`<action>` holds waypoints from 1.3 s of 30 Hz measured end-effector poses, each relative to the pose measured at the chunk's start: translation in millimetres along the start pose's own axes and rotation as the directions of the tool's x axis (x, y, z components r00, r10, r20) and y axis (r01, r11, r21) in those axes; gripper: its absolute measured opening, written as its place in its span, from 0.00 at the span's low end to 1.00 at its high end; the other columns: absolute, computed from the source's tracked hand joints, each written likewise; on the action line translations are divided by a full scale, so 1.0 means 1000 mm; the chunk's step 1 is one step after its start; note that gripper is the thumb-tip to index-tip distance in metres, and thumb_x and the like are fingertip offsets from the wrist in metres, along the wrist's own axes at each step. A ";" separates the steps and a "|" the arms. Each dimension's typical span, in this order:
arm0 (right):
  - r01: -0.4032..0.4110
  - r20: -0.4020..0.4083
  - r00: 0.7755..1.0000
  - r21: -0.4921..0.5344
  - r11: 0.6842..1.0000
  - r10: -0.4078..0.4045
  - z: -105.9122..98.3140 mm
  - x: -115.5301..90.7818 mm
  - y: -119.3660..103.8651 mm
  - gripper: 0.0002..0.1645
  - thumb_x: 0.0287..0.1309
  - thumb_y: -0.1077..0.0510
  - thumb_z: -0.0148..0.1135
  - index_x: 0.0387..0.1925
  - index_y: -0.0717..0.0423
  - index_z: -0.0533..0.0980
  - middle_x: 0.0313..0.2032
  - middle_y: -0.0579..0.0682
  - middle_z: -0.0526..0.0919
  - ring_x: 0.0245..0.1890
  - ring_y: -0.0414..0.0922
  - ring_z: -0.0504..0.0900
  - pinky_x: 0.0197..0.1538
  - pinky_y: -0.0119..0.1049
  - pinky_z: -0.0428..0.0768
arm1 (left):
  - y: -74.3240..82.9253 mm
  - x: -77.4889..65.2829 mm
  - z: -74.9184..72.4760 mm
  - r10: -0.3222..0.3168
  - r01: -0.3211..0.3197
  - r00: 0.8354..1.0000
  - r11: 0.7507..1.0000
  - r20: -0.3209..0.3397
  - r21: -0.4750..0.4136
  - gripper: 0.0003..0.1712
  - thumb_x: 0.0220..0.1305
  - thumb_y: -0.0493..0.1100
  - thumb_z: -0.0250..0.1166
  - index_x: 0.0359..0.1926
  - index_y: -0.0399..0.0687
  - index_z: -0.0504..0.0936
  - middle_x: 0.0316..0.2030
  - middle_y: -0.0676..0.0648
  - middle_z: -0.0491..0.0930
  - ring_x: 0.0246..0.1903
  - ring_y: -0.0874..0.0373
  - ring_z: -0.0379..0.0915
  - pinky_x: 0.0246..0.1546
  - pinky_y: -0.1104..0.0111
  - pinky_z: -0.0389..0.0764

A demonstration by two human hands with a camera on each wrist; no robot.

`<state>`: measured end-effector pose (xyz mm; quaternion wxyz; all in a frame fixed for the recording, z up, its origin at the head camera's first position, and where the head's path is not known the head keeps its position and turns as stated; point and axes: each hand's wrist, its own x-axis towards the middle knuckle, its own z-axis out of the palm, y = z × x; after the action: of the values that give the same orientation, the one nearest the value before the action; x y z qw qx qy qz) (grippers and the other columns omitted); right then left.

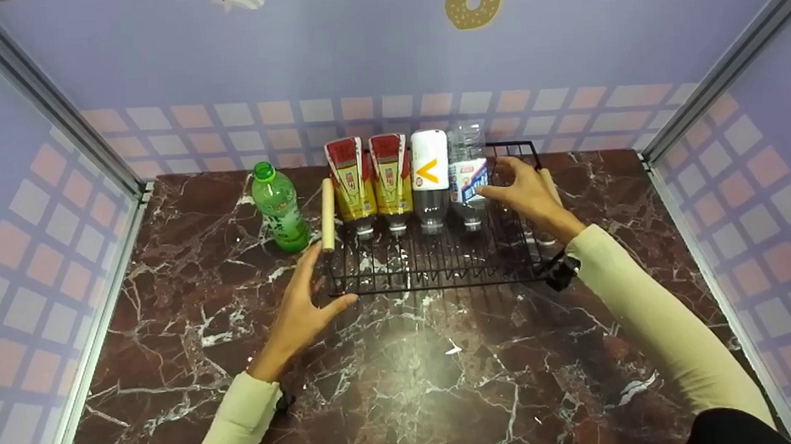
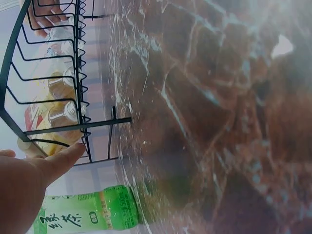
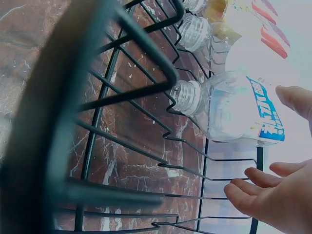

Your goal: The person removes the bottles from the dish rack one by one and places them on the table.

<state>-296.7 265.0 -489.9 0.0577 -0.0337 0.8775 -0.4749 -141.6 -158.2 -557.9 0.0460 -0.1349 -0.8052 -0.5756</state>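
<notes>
Plainly, left hand (image 1: 302, 312) near a green 绿茶 bottle (image 2: 92, 212) and right hand (image 1: 526, 192) beside a blue-printed bottle (image 1: 467, 175) have an empty grip.

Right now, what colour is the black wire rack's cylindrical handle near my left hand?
That cylindrical handle is pale yellowish-beige, clearest in the head view.

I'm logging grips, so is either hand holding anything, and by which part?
Nothing is held: the right hand is spread beside the rightmost bottle, and the left hand is spread at the rack's left end.
</notes>
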 end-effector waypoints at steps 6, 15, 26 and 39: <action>0.016 0.018 1.000 0.035 0.999 -0.017 0.003 0.002 -0.003 0.55 0.68 0.49 0.78 0.82 0.70 0.60 0.76 0.68 0.73 0.75 0.66 0.73 0.75 0.55 0.79 | 0.000 0.000 0.006 -0.034 0.035 0.999 0.999 0.024 -0.034 0.66 0.61 0.40 0.85 0.88 0.39 0.51 0.86 0.31 0.50 0.83 0.30 0.49 0.74 0.36 0.71; 0.028 0.030 0.999 0.042 0.999 -0.029 0.001 0.007 -0.009 0.48 0.68 0.51 0.78 0.79 0.67 0.66 0.72 0.67 0.77 0.71 0.61 0.78 0.71 0.53 0.82 | -0.001 0.006 0.009 -0.040 0.042 0.999 0.996 0.014 -0.083 0.69 0.58 0.39 0.86 0.89 0.40 0.49 0.87 0.32 0.46 0.84 0.31 0.45 0.76 0.32 0.64; 0.015 0.069 0.997 0.031 0.999 -0.017 -0.001 0.013 -0.014 0.53 0.67 0.50 0.80 0.81 0.66 0.62 0.73 0.67 0.76 0.73 0.61 0.76 0.76 0.54 0.77 | -0.001 0.015 0.007 -0.057 0.060 0.998 0.994 0.034 -0.090 0.72 0.57 0.40 0.87 0.89 0.39 0.47 0.87 0.33 0.44 0.85 0.30 0.43 0.76 0.29 0.61; 0.025 0.077 0.997 -0.087 0.996 -0.018 0.005 0.020 -0.009 0.59 0.66 0.47 0.79 0.83 0.70 0.58 0.74 0.70 0.73 0.74 0.64 0.73 0.78 0.58 0.73 | -0.003 0.015 0.009 -0.117 0.120 0.992 0.989 0.039 -0.085 0.70 0.60 0.44 0.85 0.90 0.46 0.47 0.88 0.35 0.41 0.85 0.31 0.43 0.75 0.32 0.66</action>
<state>-315.8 253.5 -487.0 0.0845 -0.0638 0.8942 -0.4350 -155.7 -147.8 -560.2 -0.0077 -0.0985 -0.7867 -0.6094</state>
